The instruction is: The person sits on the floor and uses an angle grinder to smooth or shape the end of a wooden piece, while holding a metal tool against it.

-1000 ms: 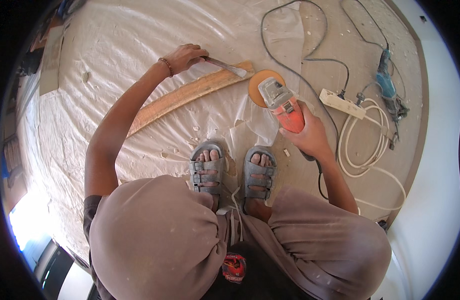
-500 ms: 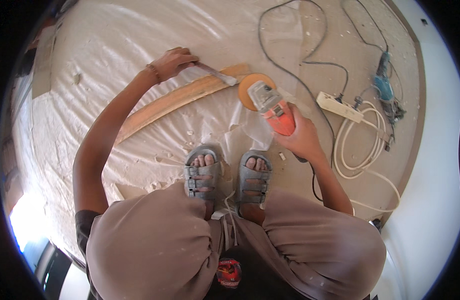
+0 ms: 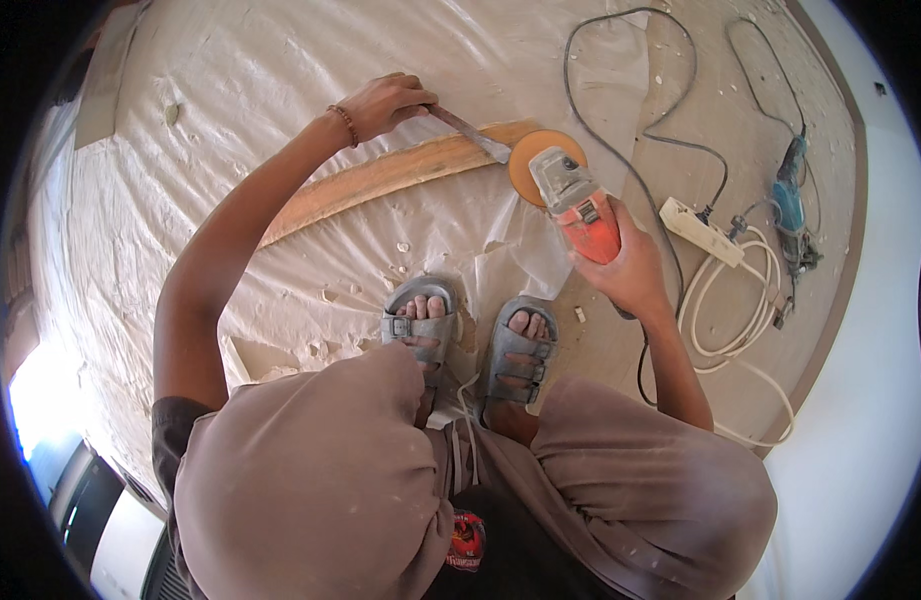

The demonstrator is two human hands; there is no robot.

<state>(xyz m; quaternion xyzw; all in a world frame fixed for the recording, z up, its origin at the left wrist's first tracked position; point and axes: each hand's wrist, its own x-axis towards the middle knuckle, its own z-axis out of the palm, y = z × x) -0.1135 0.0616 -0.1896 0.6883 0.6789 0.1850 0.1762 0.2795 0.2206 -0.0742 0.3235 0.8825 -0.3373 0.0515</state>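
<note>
My left hand (image 3: 388, 103) is closed around the end of a narrow, dusty chisel (image 3: 468, 132), which slants down to the right. Its pale, wider tip reaches the left edge of an orange-tan disc (image 3: 525, 165); whether they touch is too fine to tell. That disc is fitted to a red and grey angle grinder (image 3: 586, 222), whose body my right hand (image 3: 635, 265) grips from the right. Under the chisel lies a long wooden board (image 3: 380, 185) on the plastic sheet. Part of the grinder's rear end is hidden by my right hand.
Crumpled plastic sheeting (image 3: 280, 60) covers much of the floor, with scattered chips. At right are a white power strip (image 3: 700, 232), a coiled white cable (image 3: 692, 318), a dark cord (image 3: 620, 150) and a teal power tool (image 3: 788, 195). My sandalled feet (image 3: 420, 320) stand close below the grinder.
The view has shifted, so floor things appear further right. My left hand sits slightly farther from me along the board, still holding the chisel. Its tip remains at the disc's left edge.
</note>
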